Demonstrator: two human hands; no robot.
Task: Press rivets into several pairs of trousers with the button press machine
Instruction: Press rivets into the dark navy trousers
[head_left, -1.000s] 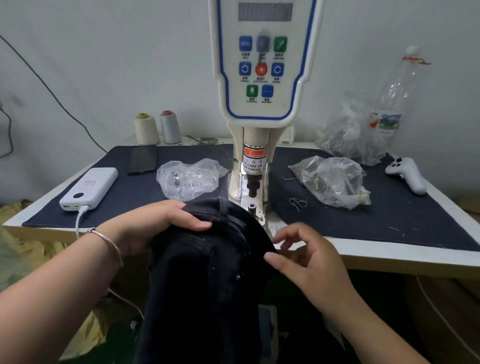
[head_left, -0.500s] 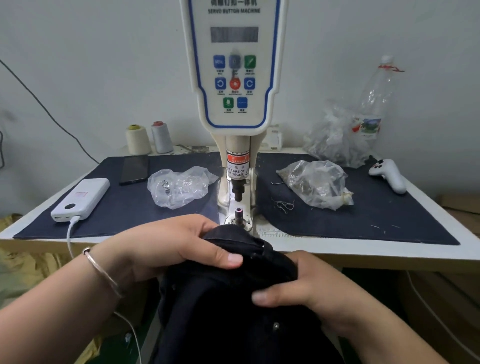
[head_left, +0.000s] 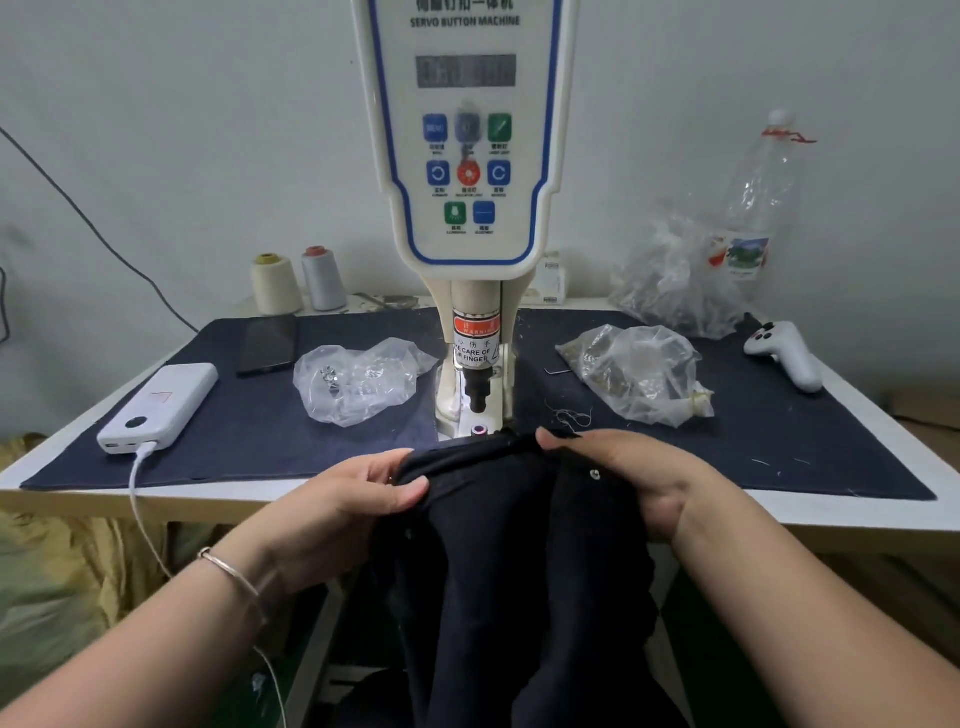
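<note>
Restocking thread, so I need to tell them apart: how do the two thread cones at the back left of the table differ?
The left cone holds cream thread with a yellow top; the right cone holds pale grey thread with a reddish top. The left cone looks fatter, the right cone slimmer. Both stand upright side by side against the wall, behind the dark mat, left of the machine.
</note>
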